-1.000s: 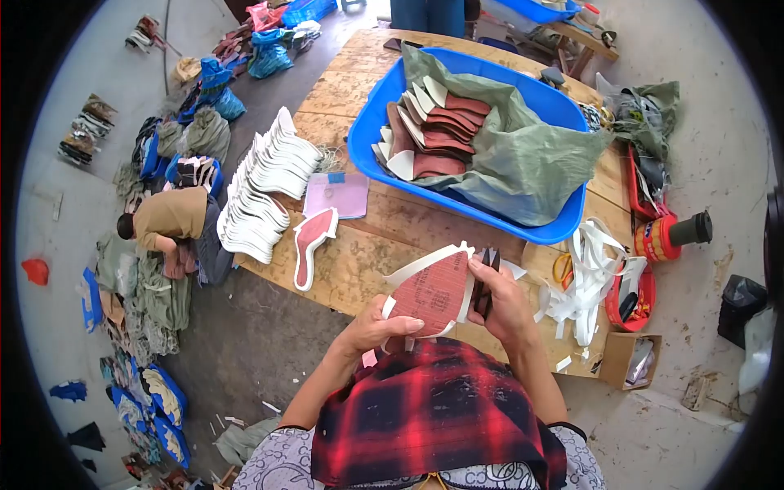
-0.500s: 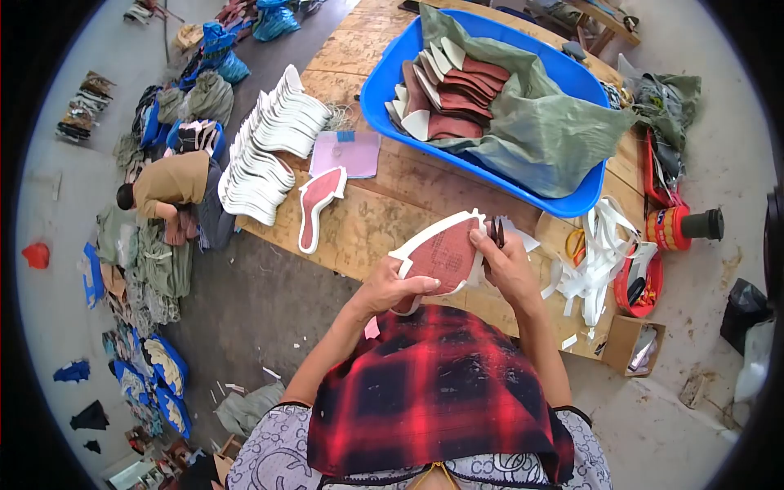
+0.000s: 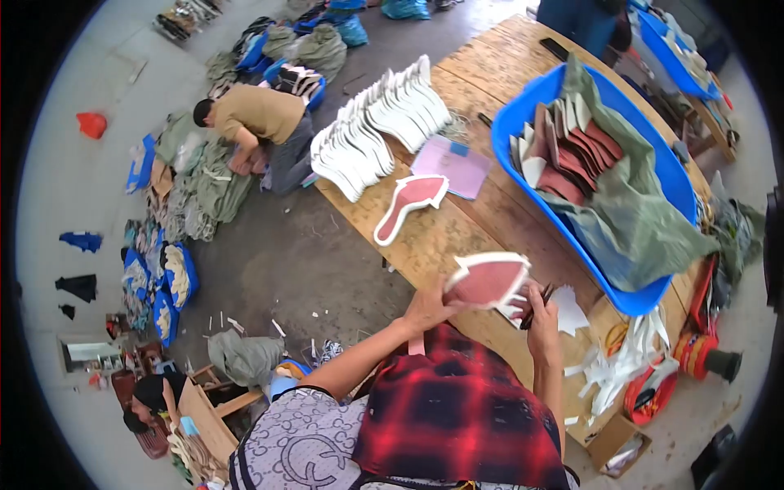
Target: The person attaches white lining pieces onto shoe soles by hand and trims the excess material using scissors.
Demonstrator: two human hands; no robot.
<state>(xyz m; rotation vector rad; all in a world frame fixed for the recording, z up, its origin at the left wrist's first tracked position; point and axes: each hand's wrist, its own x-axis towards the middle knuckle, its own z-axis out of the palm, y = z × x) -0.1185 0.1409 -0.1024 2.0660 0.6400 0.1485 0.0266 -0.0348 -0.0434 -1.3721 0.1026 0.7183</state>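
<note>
My left hand (image 3: 429, 307) grips the near left edge of a dark red shoe piece (image 3: 488, 282) with a white border, slightly blurred. Dark snips (image 3: 545, 294) are held in my right hand (image 3: 541, 314), close to the piece's right side. A similar red piece with white edging (image 3: 411, 202) lies on the wooden table (image 3: 457, 237). Behind it stands a long row of white-edged pieces (image 3: 380, 131), beside a pink sheet (image 3: 452, 167).
A blue tub (image 3: 604, 278) holds red and white pieces and green cloth (image 3: 645, 220). White strips (image 3: 621, 367), a red basket (image 3: 651, 392) and a cardboard box (image 3: 618, 445) are at right. One person (image 3: 261, 122) bends over sacks; another (image 3: 155, 396) is at lower left.
The view has swung, so the table and tub appear further right. The held piece has turned, and my right hand with the snips has come away from its edge.
</note>
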